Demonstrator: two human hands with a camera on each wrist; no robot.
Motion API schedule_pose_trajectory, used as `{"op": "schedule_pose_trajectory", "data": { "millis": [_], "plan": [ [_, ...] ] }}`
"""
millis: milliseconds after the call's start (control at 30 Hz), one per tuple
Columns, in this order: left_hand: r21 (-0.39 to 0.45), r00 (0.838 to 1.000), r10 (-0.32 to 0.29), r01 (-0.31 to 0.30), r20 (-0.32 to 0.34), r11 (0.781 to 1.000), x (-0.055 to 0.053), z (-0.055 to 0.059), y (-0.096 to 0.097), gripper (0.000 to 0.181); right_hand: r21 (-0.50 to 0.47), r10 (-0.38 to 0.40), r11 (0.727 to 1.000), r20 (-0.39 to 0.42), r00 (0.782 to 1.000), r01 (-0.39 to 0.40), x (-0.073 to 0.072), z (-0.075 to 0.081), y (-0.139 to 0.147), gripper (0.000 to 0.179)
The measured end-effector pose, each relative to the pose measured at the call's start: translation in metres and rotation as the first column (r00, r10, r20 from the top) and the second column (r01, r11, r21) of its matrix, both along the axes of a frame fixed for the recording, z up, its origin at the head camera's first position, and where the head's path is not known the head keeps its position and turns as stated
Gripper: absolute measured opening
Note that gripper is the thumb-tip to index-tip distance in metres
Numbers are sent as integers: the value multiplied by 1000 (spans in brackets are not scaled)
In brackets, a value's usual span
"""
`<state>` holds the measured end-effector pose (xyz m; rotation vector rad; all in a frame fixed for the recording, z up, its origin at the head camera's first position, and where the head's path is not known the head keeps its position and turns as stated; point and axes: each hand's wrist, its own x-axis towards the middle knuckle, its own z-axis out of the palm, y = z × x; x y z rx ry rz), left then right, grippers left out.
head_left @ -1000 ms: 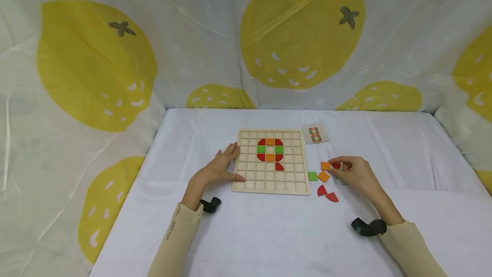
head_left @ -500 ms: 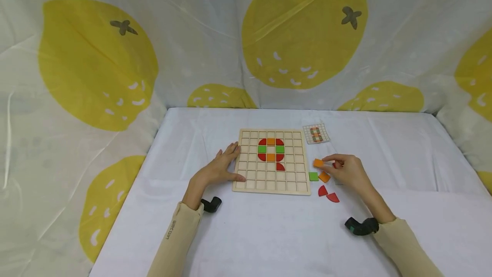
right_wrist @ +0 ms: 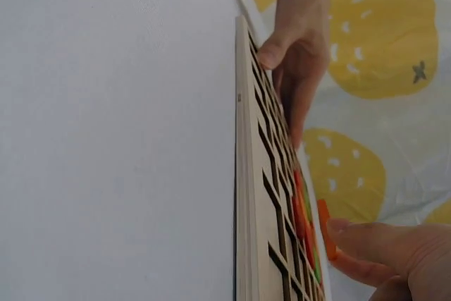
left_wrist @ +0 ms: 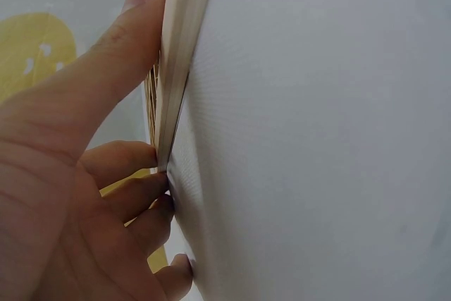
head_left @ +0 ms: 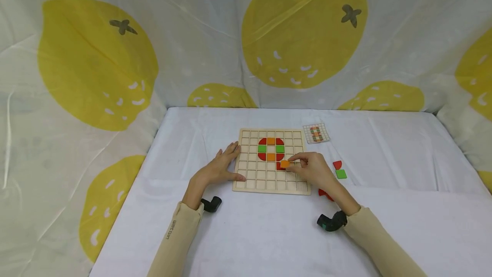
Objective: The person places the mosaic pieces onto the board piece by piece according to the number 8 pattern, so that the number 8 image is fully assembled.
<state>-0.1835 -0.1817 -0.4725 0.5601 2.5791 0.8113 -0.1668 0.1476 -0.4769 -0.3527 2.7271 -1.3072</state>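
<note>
My right hand (head_left: pixel 316 171) pinches an orange square tile (head_left: pixel 285 164) between thumb and fingertips, above the lower right of the pattern. Beneath that tile, a red quarter-circle piece (head_left: pixel 278 166) partly shows on the wooden grid board (head_left: pixel 251 176). The ring on the board is made of red quarter-circles, orange squares (head_left: pixel 270 141) and green squares (head_left: pixel 262 148). At the board's left edge lies my left hand (head_left: pixel 217 168), fingers spread. Its thumb (left_wrist: pixel 130 33) rests on top in the left wrist view, while the other fingers touch the edge and the cloth.
A small pattern card (head_left: pixel 317 133) lies beyond the board's right corner. To the right are a red piece (head_left: pixel 337 165) and a green square (head_left: pixel 341 174). Red pieces (head_left: pixel 326 194) are partly hidden by my right wrist. White cloth (head_left: pixel 257 230) covers the table.
My right hand has picked up the orange square from the loose pieces and carried it left, over the board. My left hand stays in place.
</note>
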Motion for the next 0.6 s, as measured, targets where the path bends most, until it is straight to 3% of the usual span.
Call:
{"op": "schedule_pose_trajectory", "data": {
  "millis": [600],
  "plan": [
    [-3, 1000, 1, -1, 3, 1000, -1, 0, 1, 114, -19, 56, 998, 8, 998, -56, -5, -10, -30, 26]
  ]
}}
